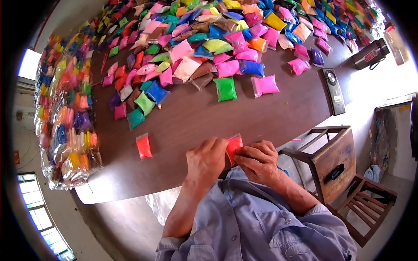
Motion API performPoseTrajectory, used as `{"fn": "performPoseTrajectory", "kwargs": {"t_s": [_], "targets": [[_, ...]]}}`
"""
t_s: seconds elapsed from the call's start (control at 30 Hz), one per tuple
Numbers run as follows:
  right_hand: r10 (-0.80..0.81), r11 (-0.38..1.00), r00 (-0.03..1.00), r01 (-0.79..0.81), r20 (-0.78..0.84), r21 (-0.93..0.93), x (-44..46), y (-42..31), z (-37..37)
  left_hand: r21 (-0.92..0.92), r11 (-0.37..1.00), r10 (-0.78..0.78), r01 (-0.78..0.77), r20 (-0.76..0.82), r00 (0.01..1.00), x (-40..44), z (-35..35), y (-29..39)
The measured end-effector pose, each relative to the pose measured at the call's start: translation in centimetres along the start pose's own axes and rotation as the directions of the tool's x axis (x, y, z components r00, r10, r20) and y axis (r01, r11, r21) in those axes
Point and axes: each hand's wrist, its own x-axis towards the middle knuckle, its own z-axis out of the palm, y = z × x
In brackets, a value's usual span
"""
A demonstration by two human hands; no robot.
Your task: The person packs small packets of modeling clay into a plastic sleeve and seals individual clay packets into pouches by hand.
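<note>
A small clear packet filled with bright red-orange material [234,147] is held between my two hands at the near edge of the table. My left hand [207,158] grips its left side, fingers bent and thumb hidden. On the packet's right edge, my right hand [260,162] pinches with closed fingers. Another red packet [144,146] lies flat on the table, left of my left hand. Beyond my hands lie a green packet [226,89] and a pink packet [265,85], apart from the large heap.
A big heap of coloured packets [209,45] covers the table's far side. Bundled clear bags of packets [72,135] line the left edge. A dark flask [371,54] and a flat black-and-silver device [333,92] sit at right. A wooden chair [333,163] stands beside the table.
</note>
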Motion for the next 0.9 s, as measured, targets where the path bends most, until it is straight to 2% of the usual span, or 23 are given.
{"fn": "performPoseTrajectory", "kwargs": {"t_s": [0.13, 0.23, 0.3, 0.37, 0.43, 0.57, 0.63, 0.73, 0.77, 0.83, 0.87, 0.9], "targets": [[-0.001, 1.000, 1.000, 0.001, 0.000, 0.004, -0.1, 0.0, 0.0, -0.021, 0.999, -0.035, 0.034, -0.028, 0.999, -0.3, -0.8, 0.7], [-0.015, 1.000, 1.000, 0.015, 0.024, 0.018, 0.2, 0.0, 0.0, -0.095, 0.995, 0.022, -0.028, -0.061, 0.998, -0.9, -0.5, 1.3], [-0.013, 1.000, 1.000, 0.013, 0.004, 0.001, 0.2, -0.1, 0.1, 0.022, 1.000, -0.020, 0.019, 0.035, 0.999, -1.0, 0.0, 0.5], [-0.012, 1.000, 1.000, 0.012, 0.016, -0.007, 0.1, -0.4, -0.1, 0.080, 0.994, -0.083, 0.078, 0.054, 0.995, -0.7, -0.1, -0.1], [-0.012, 1.000, 1.000, 0.012, 0.023, -0.021, 0.4, -0.1, -0.2, -0.102, 0.987, -0.131, 0.124, -0.065, 0.989, -0.4, -0.5, -0.7], [-0.009, 1.000, 1.000, 0.009, 0.006, 0.000, 0.5, -0.4, 0.0, -0.193, 0.977, -0.102, 0.086, -0.075, 0.992, -2.0, -1.1, 1.0], [-0.001, 1.000, 1.000, 0.001, 0.014, -0.019, 0.5, -0.5, 0.0, -0.147, 0.984, -0.110, 0.100, -0.066, 0.992, -2.7, -0.2, 0.2], [0.003, 1.000, 0.999, -0.002, 0.039, -0.025, 0.5, -0.6, -0.2, -0.017, 0.976, -0.218, 0.218, -0.093, 0.972, -2.5, -0.2, -0.8], [-0.009, 1.000, 0.999, 0.010, 0.043, -0.023, 0.6, -0.6, -0.1, -0.017, 0.975, -0.224, 0.223, -0.105, 0.969, -2.5, -0.3, -0.8], [0.002, 1.000, 1.000, -0.001, 0.028, -0.027, 0.4, -0.6, 0.1, -0.156, 0.960, -0.252, 0.233, -0.116, 0.961, -2.7, -0.5, -0.7], [-0.007, 1.000, 0.999, 0.008, 0.033, -0.019, 0.4, -0.7, 0.0, -0.188, 0.965, -0.207, 0.184, -0.114, 0.972, -2.8, -0.6, 0.1], [0.001, 0.999, 0.999, 0.001, 0.038, -0.036, 0.5, -0.8, -0.1, -0.181, 0.981, -0.093, 0.066, -0.142, 0.986, -2.8, -0.4, 0.5]]}}
